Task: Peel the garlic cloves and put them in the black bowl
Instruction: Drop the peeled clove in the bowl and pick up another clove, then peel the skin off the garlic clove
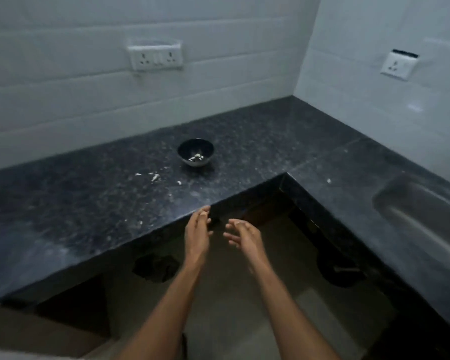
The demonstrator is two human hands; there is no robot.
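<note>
Both hands hover empty off the counter's edge, left hand (197, 231) and right hand (243, 233) loosely spread, pale pieces in the black bowl (195, 152).

The black bowl (195, 152) is small, round and glossy. It stands upright on the dark speckled countertop (63, 203), towards the far side near the tiled wall and roughly central in the scene. Inside it, at the bottom, lie a few pale whitish pieces (196, 157), apparently garlic, though the blur makes it hard to tell whether they are cloves or peel. On the counter just near and left of the bowl, several small white scraps (154, 176) lie scattered, apart from the bowl and from one another; one more fleck (179, 182) lies nearer the counter's front edge.
</note>
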